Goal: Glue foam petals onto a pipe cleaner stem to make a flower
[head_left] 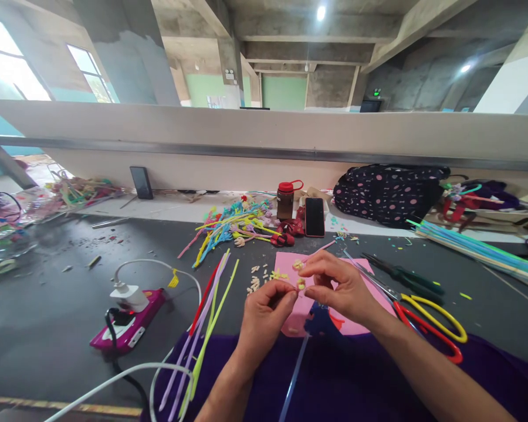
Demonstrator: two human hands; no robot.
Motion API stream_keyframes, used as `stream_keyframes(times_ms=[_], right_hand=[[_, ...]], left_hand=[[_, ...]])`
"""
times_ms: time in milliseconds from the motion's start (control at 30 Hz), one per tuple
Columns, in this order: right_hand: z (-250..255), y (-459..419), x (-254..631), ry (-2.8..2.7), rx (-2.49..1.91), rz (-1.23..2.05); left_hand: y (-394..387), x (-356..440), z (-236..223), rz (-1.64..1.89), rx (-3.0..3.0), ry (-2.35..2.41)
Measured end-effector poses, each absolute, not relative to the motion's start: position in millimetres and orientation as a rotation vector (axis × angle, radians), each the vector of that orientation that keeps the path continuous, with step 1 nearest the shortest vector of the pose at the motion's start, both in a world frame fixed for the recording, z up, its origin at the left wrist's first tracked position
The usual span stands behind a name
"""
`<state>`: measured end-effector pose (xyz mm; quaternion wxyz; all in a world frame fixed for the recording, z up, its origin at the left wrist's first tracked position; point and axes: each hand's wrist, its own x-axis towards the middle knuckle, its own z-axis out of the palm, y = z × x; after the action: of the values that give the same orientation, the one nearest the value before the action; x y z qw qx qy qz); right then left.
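My left hand (268, 310) is closed in a pinch, its fingertips at a small cream-and-yellow piece (301, 285) over the pink sheet (297, 319). Close on the right, my right hand (341, 287) has thumb and forefinger apart around the same spot, with nothing plainly gripped. Another small cream-yellow piece (298, 265) lies just beyond the fingers. Short cream bits (255, 281) and yellow-green bits (278, 274) are scattered left of the sheet. Below the right hand is a dark blue piece (317, 321), partly hidden, with an orange-red bit (337, 322) beside it.
Scissors (431, 322) with red and yellow handles and dark-handled pliers (405, 275) lie at right. Fuzzy stems (209, 328) and a magenta power strip (132, 325) are at left. Behind stand a bundle of coloured stems (233, 225), a bottle (285, 202), a phone (314, 217) and a patterned bag (389, 193).
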<state>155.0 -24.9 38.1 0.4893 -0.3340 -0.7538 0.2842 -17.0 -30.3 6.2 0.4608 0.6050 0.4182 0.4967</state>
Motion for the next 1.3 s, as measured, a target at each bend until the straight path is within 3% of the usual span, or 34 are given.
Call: stream_keyframes(times_ms=[1300], right_hand=[[37.3,-23.7,156.2,-1.846,-0.837,0.632]], left_hand=[[-29.1,-16.9,5.1,1.198,1.437,1.021]])
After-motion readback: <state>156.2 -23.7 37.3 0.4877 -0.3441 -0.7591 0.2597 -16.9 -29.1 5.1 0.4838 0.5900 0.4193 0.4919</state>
